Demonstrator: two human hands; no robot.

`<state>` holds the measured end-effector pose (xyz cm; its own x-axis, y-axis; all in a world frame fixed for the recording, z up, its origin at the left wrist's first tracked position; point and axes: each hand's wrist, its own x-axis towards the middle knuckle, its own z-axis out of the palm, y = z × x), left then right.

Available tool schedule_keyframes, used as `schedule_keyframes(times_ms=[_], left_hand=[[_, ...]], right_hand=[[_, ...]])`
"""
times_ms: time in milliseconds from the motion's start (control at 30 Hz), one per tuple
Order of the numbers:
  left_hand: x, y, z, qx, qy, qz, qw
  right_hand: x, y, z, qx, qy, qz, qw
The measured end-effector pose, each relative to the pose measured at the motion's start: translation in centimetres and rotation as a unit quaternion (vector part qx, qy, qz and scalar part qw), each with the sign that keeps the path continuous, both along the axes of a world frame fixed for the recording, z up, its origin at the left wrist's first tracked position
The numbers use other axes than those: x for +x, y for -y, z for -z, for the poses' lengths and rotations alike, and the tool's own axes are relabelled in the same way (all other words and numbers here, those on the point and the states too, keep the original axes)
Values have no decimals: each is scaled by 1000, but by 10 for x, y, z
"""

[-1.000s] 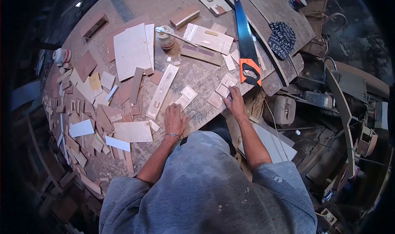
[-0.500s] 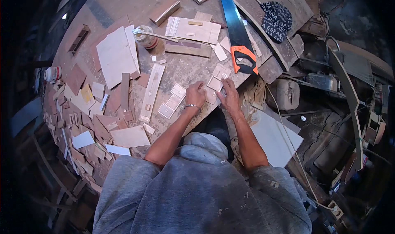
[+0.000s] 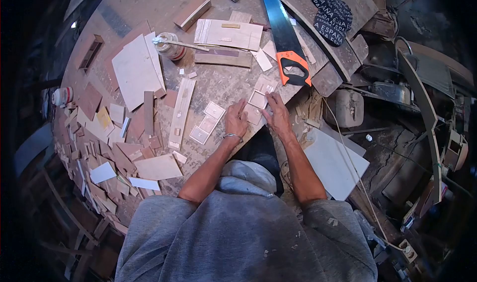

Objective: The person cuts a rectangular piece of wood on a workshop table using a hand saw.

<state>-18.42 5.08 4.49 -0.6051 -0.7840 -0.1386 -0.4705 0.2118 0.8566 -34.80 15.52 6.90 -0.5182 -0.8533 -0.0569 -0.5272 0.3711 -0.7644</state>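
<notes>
While the left hand [image 3: 236, 119] and right hand [image 3: 276, 114] lie flat, fingers extended, a small wooden tile [image 3: 253, 114] sits between them, ungripped.

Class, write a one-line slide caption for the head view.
Left hand and right hand rest on small square wood pieces beside an orange-handled handsaw.

1 head-worn camera looked steeply down over the person's own shoulders onto the workbench [image 3: 218, 86]. It was near enough that the left hand [image 3: 236, 119] and right hand [image 3: 276, 114] sat mid-frame, and its wide lens curved and darkened the edges.
</notes>
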Motion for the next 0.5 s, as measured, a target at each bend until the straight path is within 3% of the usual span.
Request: schedule_keyframes(times_ms=[500], left_hand=[[2,-1,16,-5,-51,-5,999]], right_hand=[[3,-2,2,3,-26,10,1000]])
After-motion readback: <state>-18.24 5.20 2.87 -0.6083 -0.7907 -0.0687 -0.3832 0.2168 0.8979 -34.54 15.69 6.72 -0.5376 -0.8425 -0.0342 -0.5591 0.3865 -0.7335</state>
